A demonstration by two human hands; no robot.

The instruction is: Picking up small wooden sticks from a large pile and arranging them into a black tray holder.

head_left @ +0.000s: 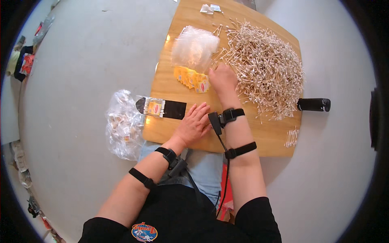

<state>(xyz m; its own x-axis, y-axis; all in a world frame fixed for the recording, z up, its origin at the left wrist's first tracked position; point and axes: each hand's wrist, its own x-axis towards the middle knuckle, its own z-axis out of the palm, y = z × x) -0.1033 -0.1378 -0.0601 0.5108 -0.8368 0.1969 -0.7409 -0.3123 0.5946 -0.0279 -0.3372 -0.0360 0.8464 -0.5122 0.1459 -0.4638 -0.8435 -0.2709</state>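
My left hand (193,123) lies palm down near the table's front edge, fingers stretched out, beside a black strip (175,109). Thin striped ends of something show by its fingertips; what is beneath the palm is hidden. My right hand (224,81) is closed, fingers curled, at the left edge of a big heap of cotton swabs (267,71). Whatever its fingers hold is hidden. Left of that hand lie fanned yellow cards (190,77). On the black strip's left part, a flat row of cotton swabs (161,108) carries a yellow card (154,108).
Clear plastic bags (195,47) are stacked behind the yellow cards. A bulging clear bag (123,125) of packs sits off the table's left edge. A black cylinder (314,105) sticks out at the right edge, near a small group of swabs (291,138). Small packets (207,9) lie far back.
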